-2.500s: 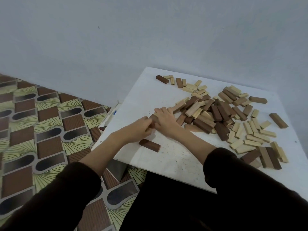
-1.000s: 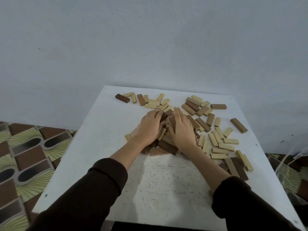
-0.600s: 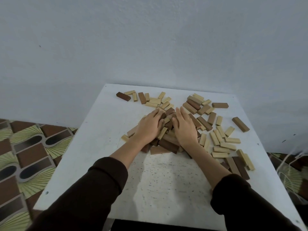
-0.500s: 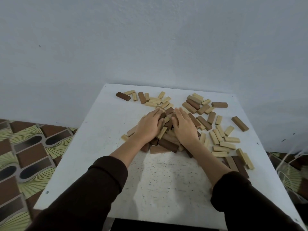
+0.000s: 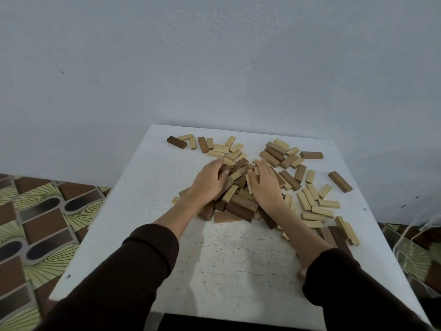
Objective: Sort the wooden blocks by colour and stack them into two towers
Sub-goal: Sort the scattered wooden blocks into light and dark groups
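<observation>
A person's view looking down at one white, speckled tabletop (image 5: 226, 259) set against a pale wall (image 5: 214, 56). Loose wooden blocks are spread across its far half, pale ones and brown ones mixed together. They overlap too much to count.

Most of them form a heap (image 5: 238, 206) at the centre, and both hands lie on top of it. The left hand (image 5: 210, 182) has its fingers (image 5: 220, 174) bent down over dark blocks; whether it actually grips one cannot be told. The right hand (image 5: 266, 185) rests with its fingers (image 5: 255, 174) spread and fairly straight, holding nothing. Both arms wear dark sleeves (image 5: 143, 259).

To the right of the heap, pale blocks (image 5: 315, 211) lie side by side. Two brown blocks lie alone near the far right edge, one (image 5: 311, 155) behind the other (image 5: 340, 182). A dark block (image 5: 176, 142) marks the far left end.

A patterned floor (image 5: 35, 223) shows on the left.
</observation>
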A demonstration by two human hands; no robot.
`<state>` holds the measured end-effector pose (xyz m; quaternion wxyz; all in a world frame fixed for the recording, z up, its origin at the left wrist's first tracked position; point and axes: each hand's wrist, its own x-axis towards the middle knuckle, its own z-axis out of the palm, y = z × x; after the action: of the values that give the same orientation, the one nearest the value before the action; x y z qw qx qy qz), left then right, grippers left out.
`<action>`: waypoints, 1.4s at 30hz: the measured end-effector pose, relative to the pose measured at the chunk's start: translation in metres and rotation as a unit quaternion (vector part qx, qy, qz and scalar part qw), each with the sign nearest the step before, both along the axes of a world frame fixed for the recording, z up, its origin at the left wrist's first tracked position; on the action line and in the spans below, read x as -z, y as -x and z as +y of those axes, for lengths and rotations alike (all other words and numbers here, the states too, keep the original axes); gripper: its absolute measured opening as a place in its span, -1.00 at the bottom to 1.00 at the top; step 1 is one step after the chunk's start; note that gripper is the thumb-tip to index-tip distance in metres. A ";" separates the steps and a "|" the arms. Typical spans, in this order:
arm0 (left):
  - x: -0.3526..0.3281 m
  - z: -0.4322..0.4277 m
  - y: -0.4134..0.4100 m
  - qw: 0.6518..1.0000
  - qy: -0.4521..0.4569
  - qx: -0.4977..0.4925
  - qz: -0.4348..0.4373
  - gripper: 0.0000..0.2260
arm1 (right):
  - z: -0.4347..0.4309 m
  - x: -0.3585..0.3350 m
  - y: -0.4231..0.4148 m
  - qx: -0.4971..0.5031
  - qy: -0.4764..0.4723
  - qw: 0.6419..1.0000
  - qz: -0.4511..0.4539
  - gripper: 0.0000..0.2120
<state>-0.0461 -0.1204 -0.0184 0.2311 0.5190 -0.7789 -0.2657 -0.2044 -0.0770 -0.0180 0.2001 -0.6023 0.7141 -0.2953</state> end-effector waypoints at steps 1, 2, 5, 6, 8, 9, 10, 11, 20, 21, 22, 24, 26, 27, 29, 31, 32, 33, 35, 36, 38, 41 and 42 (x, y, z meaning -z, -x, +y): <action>-0.001 0.001 0.000 1.000 -0.002 -0.002 0.003 -0.60 | 0.000 0.000 0.000 0.000 0.005 1.000 -0.006 -0.55; -0.002 0.001 0.000 1.000 0.000 -0.004 0.009 -0.60 | 0.000 0.000 0.001 0.000 0.011 1.000 -0.010 -0.56; -0.005 0.000 -0.003 1.000 0.012 -0.009 0.026 -0.63 | -0.003 -0.003 0.002 0.000 0.023 1.000 -0.010 -0.57; -0.007 -0.002 -0.005 0.999 0.014 -0.011 0.029 -0.63 | -0.006 -0.005 0.003 -0.001 0.026 1.000 -0.005 -0.58; -0.009 -0.007 -0.011 0.999 0.014 -0.027 0.036 -0.62 | -0.014 -0.012 0.003 -0.010 0.031 0.999 0.004 -0.59; -0.010 -0.011 -0.014 0.998 0.017 -0.039 0.041 -0.63 | -0.019 -0.016 0.004 -0.016 0.033 0.999 0.008 -0.60; -0.011 -0.016 -0.018 0.997 0.022 -0.051 0.047 -0.64 | -0.026 -0.021 0.003 -0.024 0.034 0.999 0.014 -0.60; -0.013 -0.022 -0.023 0.996 0.027 -0.063 0.049 -0.65 | -0.035 -0.026 0.003 -0.032 0.034 0.999 0.022 -0.60; -0.004 -0.110 -0.078 0.988 0.002 -0.134 -0.076 -0.59 | -0.136 -0.037 -0.020 -0.176 -0.090 0.972 0.130 -0.53; -0.004 -0.118 -0.080 0.985 -0.003 -0.130 -0.110 -0.56 | -0.144 -0.035 -0.023 -0.186 -0.103 0.966 0.144 -0.51; -0.004 -0.124 -0.082 0.982 -0.003 -0.119 -0.146 -0.52 | -0.150 -0.033 -0.027 -0.194 -0.113 0.961 0.161 -0.49; -0.001 -0.140 -0.084 0.973 0.009 -0.088 -0.211 -0.48 | -0.167 -0.028 -0.033 -0.206 -0.125 0.948 0.206 -0.45; 0.003 -0.154 -0.085 0.966 0.016 -0.066 -0.251 -0.49 | -0.177 -0.022 -0.036 -0.223 -0.142 0.931 0.250 -0.42; 0.005 -0.159 -0.085 0.963 0.015 -0.064 -0.262 -0.52 | -0.180 -0.019 -0.037 -0.233 -0.150 0.924 0.262 -0.41; 0.009 -0.166 -0.088 0.957 0.024 -0.075 -0.280 -0.62 | -0.185 -0.015 -0.039 -0.246 -0.153 0.915 0.281 -0.42; 0.013 -0.167 -0.091 0.952 0.051 -0.093 -0.286 -0.70 | -0.186 -0.014 -0.041 -0.248 -0.136 0.911 0.299 -0.45; 0.015 -0.166 -0.093 0.953 0.058 -0.098 -0.279 -0.73 | -0.186 -0.014 -0.043 -0.248 -0.128 0.910 0.305 -0.47; 0.016 -0.165 -0.095 0.956 0.056 -0.099 -0.271 -0.76 | -0.185 -0.013 -0.043 -0.250 -0.122 0.909 0.311 -0.48; 0.017 -0.162 -0.099 0.964 0.039 -0.087 -0.249 -0.82 | -0.184 -0.014 -0.043 -0.255 -0.117 0.908 0.312 -0.50; 0.017 -0.160 -0.101 0.968 0.030 -0.075 -0.236 -0.85 | -0.183 -0.015 -0.043 -0.257 -0.115 0.910 0.305 -0.50; 0.016 -0.157 -0.102 0.979 0.020 -0.060 -0.193 -0.85 | -0.182 -0.020 -0.041 -0.258 -0.113 0.921 0.270 -0.47; 0.014 -0.157 -0.095 0.987 0.030 -0.084 -0.132 -0.79 | -0.186 -0.033 -0.033 -0.240 -0.105 0.946 0.189 -0.45; 0.013 -0.159 -0.091 0.987 0.031 -0.096 -0.126 -0.78 | -0.188 -0.038 -0.029 -0.228 -0.101 0.954 0.165 -0.46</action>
<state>0.0448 -0.2789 -0.0313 0.1721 0.6132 -0.7562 -0.1502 -0.1753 -0.2647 0.0196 0.2019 -0.7662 0.6067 -0.0645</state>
